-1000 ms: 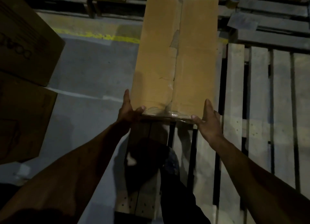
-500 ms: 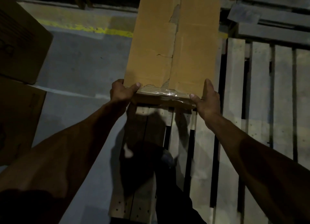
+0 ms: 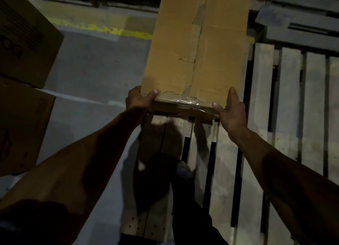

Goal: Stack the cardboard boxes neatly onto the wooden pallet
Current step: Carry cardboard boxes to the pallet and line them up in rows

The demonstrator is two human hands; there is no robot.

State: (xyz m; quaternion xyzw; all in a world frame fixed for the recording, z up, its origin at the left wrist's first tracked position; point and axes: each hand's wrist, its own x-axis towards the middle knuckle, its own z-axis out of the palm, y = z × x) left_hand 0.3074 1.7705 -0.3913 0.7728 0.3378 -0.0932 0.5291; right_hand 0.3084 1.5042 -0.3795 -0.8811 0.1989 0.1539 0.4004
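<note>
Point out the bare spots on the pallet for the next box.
Bare slats of the wooden pallet lie right of the cardboard box. Left hand and right hand crowd its near end; the foot takes the slats below.

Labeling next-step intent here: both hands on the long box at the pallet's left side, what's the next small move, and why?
Probably lower the box flat onto the pallet slats. The left hand and right hand grip its near corners, the near end looks raised above the boards, and bare slats lie beneath.

We cannot see the cardboard box (image 3: 198,48) far end, cut by the top edge, nor its underside against the wooden pallet (image 3: 286,101).
</note>
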